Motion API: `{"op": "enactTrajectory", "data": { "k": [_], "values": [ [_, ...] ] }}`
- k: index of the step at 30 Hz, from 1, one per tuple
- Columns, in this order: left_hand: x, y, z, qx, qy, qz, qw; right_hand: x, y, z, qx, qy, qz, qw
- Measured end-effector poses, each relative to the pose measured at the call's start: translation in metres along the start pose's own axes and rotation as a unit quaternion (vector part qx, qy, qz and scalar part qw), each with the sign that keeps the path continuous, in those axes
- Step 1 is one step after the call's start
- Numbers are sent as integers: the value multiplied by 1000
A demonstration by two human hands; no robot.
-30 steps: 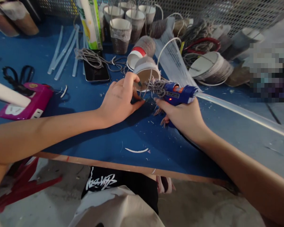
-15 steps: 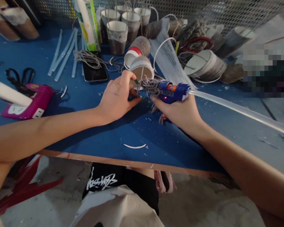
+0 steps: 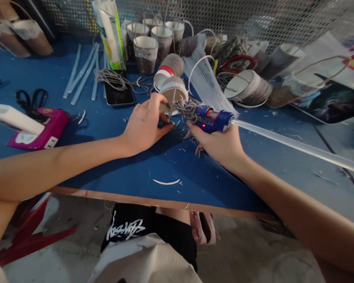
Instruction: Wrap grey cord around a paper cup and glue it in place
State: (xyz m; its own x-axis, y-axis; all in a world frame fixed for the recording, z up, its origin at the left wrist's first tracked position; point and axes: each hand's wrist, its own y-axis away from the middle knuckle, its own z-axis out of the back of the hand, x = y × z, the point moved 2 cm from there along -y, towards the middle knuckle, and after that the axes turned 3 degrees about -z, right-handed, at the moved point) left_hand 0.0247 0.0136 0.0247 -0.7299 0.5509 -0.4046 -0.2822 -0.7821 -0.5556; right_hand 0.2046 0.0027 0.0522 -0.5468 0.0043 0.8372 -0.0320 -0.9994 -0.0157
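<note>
My right hand (image 3: 216,143) is wrapped round a blue glue gun (image 3: 214,118) with a small lit red light. A long clear glue stick (image 3: 283,140) runs out of its back to the right. Grey fibres cling around the gun's front end, hiding the tip. My left hand (image 3: 146,124) pinches a thin cord (image 3: 173,103) that stands in front of the open mouth of a paper cup (image 3: 174,87) lying on its side. The gun's front is close to this cord; whether they touch cannot be made out.
Several wrapped cups (image 3: 146,55) stand at the back, near a green and white pack (image 3: 113,43). A phone (image 3: 119,94), glue sticks (image 3: 82,74) and a magenta power strip (image 3: 44,127) lie left. Another wrapped cup (image 3: 250,88) and a tablet (image 3: 333,100) are right.
The view has shifted slightly, bringing more of the tablet and a cup at the right into sight. Both hands keep nearly the same pose and hold.
</note>
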Motion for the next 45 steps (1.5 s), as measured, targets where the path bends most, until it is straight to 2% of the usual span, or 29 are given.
{"op": "enactTrajectory", "data": {
  "k": [4, 10, 12, 16, 19, 21, 23, 26, 30, 32, 34, 37, 40, 41, 43, 44, 45],
  "values": [
    [1, 0, 0, -1, -2, -4, 1000, -3, -2, 0, -19, -2, 0, 1000],
    [2, 0, -1, -4, 1, -2, 1000, 1, -4, 5, -10, 19, 29, 999],
    [2, 0, -1, -3, 2, 4, 1000, 7, -3, 14, -1, 37, 65, 997],
    [1, -2, 0, 2, 4, 17, 1000, 11, 8, 41, 14, 138, 151, 979],
    [0, -2, 0, -6, -3, 2, 1000, 3, 19, 70, -60, 172, 170, 968],
    [0, -1, 1, -12, -3, -11, 1000, -5, 24, 90, -108, 211, 145, 961],
    [0, 0, 2, -22, 0, -17, 1000, -13, 26, 107, -125, 279, 97, 947],
    [1, 2, 2, -42, 2, -22, 999, -23, 26, 127, -140, 421, 10, 896],
    [2, 3, -3, -69, 3, -25, 997, -36, 20, 132, -102, 558, -123, 815],
    [3, 2, -5, -91, 0, -31, 995, -41, 16, 129, -89, 569, -176, 798],
    [3, -1, -2, -109, -5, -53, 993, -44, 13, 128, -80, 559, -188, 803],
    [4, -12, 19, -86, -35, -105, 990, -42, 18, 133, -49, 542, -160, 823],
    [6, -23, 56, -6, -88, -141, 986, -27, 34, 143, -92, 519, -95, 845],
    [8, -27, 68, 26, -108, -148, 983, -19, 39, 143, -119, 500, -43, 856],
    [12, -34, 82, 112, -147, -161, 969, -3, 43, 135, -155, 423, 113, 885],
    [15, -38, 85, 155, -159, -167, 961, 4, 41, 126, -146, 370, 191, 898],
    [19, -42, 84, 190, -165, -174, 952, 7, 35, 114, -110, 311, 251, 910]
  ]
}}
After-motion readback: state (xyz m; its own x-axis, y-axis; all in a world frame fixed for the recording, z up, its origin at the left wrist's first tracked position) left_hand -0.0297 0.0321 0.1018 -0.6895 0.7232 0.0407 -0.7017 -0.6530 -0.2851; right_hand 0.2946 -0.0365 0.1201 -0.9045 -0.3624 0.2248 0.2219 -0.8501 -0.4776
